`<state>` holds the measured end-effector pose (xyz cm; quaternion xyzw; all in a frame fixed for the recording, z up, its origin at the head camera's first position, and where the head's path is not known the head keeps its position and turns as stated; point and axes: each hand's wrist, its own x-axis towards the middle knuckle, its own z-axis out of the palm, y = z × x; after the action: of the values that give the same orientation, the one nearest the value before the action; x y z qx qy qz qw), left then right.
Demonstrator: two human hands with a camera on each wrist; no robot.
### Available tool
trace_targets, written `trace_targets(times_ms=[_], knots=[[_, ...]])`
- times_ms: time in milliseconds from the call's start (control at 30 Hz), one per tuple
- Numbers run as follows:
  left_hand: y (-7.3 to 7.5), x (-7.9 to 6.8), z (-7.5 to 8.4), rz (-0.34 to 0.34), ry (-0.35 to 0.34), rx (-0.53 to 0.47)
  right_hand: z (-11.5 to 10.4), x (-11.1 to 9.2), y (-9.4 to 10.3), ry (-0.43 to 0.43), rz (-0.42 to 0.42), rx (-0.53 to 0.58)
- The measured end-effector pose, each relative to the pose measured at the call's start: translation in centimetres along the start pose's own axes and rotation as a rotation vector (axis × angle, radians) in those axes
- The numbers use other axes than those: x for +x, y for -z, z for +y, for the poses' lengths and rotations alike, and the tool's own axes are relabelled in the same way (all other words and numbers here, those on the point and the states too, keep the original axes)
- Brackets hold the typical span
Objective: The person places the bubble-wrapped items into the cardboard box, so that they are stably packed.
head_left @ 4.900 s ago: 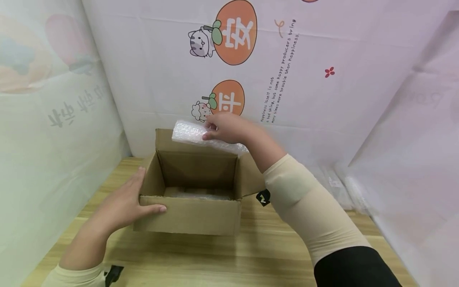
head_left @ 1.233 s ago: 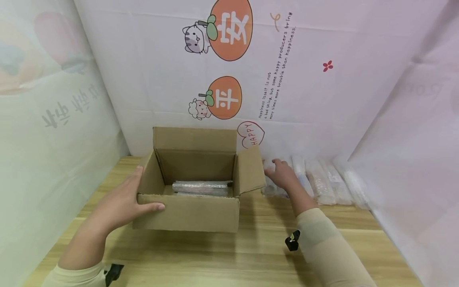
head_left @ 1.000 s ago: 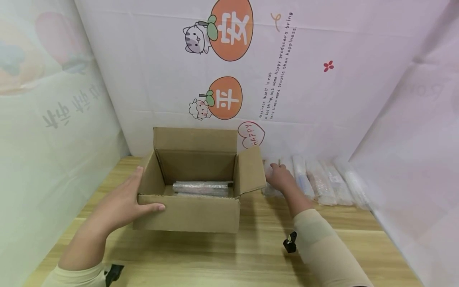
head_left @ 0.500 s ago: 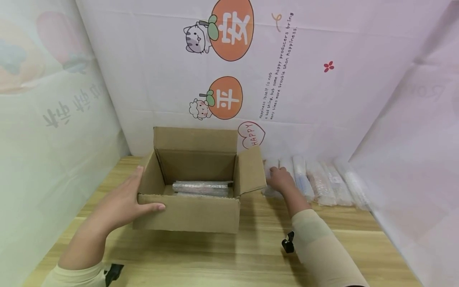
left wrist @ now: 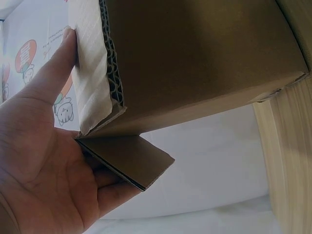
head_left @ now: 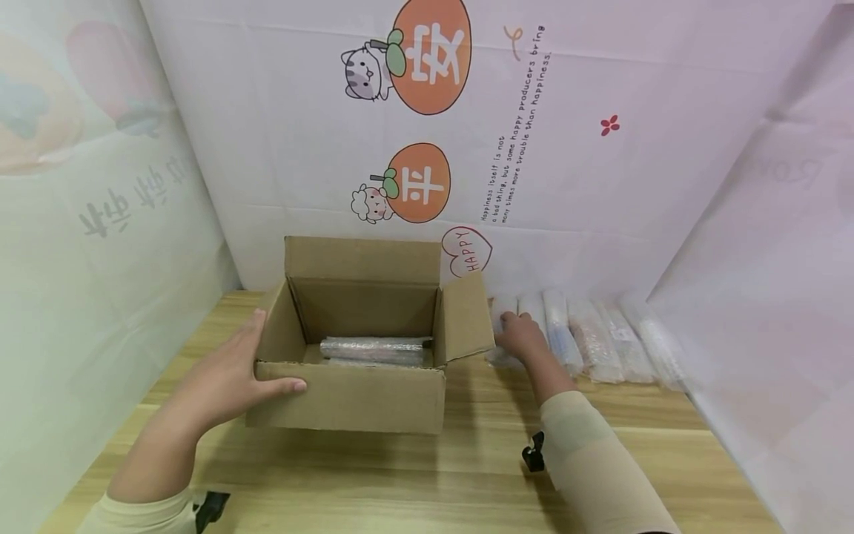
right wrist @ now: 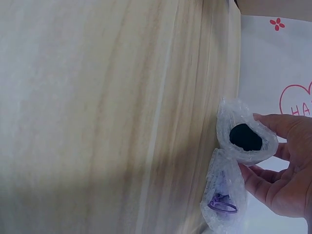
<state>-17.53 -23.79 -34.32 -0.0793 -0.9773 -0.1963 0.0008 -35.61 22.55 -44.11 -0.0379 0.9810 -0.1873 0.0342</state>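
Gripping the cardboard box (head_left: 363,400) at its near left corner, the left hand (head_left: 223,382) lays its thumb along the front wall and its fingers behind the side flap. The right hand (head_left: 523,339) pinches a bubble-wrapped roll (right wrist: 248,139) between thumb and fingers, just right of the box on the wooden table (head_left: 373,482). It is apparently the roll nearest the box, though the hand partly hides it in the head view; its end shows dark inside the wrap. A second roll (right wrist: 224,195), with something purple inside, touches it. More wrapped rolls (head_left: 596,345) lie side by side farther right, beside the printed backdrop (head_left: 567,148). Inside the open box, a silvery wrapped bundle (head_left: 373,350) lies lengthwise near the front wall.
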Motion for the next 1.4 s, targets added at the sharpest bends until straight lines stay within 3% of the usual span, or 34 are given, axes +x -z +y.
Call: trace_targets(times_ms=[567,800,1133,1400], knots=[[0.1,0.1,0.1,-0.003,-0.001,0.007,0.4,0.3,-0.1,-0.019,-0.007,-0.016],[0.2,0.0,0.2,-0.002,-0.001,0.002,0.7,0.6,0.5,-0.008,-0.012,0.056],[0.2,0.0,0.1,-0.001,0.002,-0.005,0.8,-0.5,3.3,0.053,-0.062,0.276],[0.0,0.0,0.0,0.0,-0.004,-0.008,0.8,-1.2,6.5,0.107,-0.053,0.308]])
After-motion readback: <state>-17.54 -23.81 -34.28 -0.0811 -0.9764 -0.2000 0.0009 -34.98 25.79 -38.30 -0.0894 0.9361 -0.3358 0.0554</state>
